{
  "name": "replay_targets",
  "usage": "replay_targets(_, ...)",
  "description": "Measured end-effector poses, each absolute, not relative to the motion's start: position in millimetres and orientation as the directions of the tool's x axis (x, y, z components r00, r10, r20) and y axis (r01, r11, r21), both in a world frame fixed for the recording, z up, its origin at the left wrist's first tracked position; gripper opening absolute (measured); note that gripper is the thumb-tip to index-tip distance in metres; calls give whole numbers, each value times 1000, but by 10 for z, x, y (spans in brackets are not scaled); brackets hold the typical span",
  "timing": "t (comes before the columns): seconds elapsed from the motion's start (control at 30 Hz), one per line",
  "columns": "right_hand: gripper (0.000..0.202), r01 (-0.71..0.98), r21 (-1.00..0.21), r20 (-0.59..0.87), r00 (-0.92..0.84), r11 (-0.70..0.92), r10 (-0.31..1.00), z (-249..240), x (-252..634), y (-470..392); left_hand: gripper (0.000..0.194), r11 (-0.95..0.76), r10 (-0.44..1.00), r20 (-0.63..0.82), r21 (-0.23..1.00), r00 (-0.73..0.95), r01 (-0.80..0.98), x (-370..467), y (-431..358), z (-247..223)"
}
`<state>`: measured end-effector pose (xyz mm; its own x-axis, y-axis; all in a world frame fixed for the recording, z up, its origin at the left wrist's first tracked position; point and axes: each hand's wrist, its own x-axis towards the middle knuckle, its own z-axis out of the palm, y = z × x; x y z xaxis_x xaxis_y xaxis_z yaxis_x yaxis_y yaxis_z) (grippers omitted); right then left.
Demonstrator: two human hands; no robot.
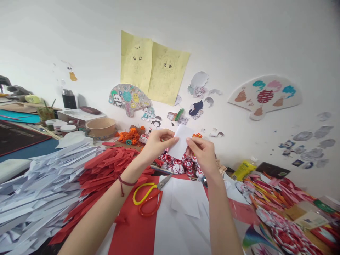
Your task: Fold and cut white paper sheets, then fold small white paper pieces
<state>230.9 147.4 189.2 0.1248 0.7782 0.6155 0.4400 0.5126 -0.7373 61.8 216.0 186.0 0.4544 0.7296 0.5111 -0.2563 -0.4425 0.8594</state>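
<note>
A small white sheet of paper [181, 142] is held up between my two hands above the table. My left hand [161, 142] pinches its left edge, and a dark red cord circles that wrist. On the right edge, my right hand [202, 151] grips the same sheet between thumb and fingers. Below them, scissors [152, 194] with one yellow and one red handle lie partly open on red paper [132, 230] and larger white paper [167, 230]. Another white piece [185, 200] rests on the white paper. Red-and-white folded pieces [177, 165] sit behind the hands.
Piles of white strips [50, 191] and red strips [106, 170] cover the left side. A round tan container [101, 127], jars [68, 130] and orange paper flowers [130, 136] stand behind them. At right are a yellow bottle [243, 170] and colored strips [278, 191].
</note>
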Motion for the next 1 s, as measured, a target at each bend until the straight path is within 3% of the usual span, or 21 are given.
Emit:
replay_targets(0.33, 33, 471, -711, 638, 118, 522, 761, 1891, 2317, 1452, 29, -488, 703, 532, 844, 471, -224, 582, 2156, 1886)
replay_targets(0.5, 33, 550, -614, 696, 42, 565, 716, 1915, 2288, 1393, 25, -586, 632, 601, 784, 489, -205, 534, 2105, 1948)
replay_targets(0.67, 40, 605, -535, 711, -56, 590, 701, 1956, 2234, 1337, 27, -555, 642, 618, 783, 455, -281, 560, 2002, 1966)
replay_targets(1.0, 37, 588, -565, 678, -70, 579, 732, 1955, 2238, 1325, 24, -597, 683, 640, 767, 353, -235, 575, 1956, 1965)
